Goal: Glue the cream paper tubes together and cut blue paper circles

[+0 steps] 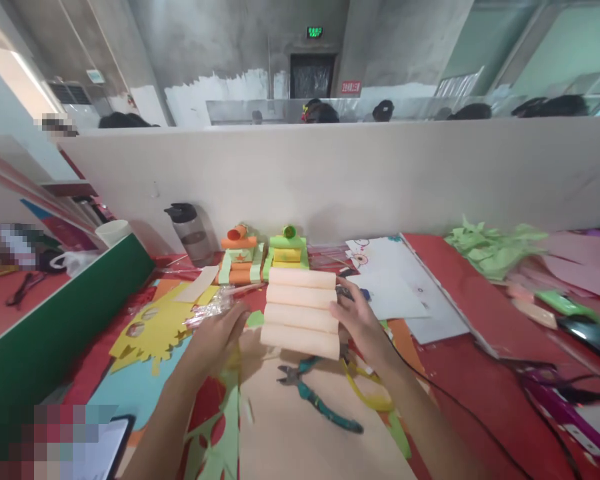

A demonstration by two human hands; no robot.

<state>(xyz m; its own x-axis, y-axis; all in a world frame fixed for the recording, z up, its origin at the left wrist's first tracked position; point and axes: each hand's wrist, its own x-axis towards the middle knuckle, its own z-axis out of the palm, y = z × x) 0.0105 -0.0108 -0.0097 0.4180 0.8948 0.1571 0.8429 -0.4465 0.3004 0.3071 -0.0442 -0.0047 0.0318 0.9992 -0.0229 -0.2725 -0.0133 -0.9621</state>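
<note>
My right hand (357, 320) grips the right edge of a peach paper piece made of several joined rolls (301, 313), which is raised a little above the desk. To its left, my left hand (225, 330) is low over the desk with its fingers curled together; whether anything is in them is hidden. Teal-handled cutting pliers (320, 400) lie on a flat peach sheet (300, 447) between my forearms. Behind the rolls stand two paper tank models, one orange and green (241, 257), the other green and yellow (286, 252).
A grey bottle (190, 233) stands by the white partition (330, 173). Yellow cut paper (155, 327) and a green board (70, 333) are at left. White sheets (387, 280), light green scraps (495, 247), a black cable (455, 407) and a purple tool (565, 420) lie at right.
</note>
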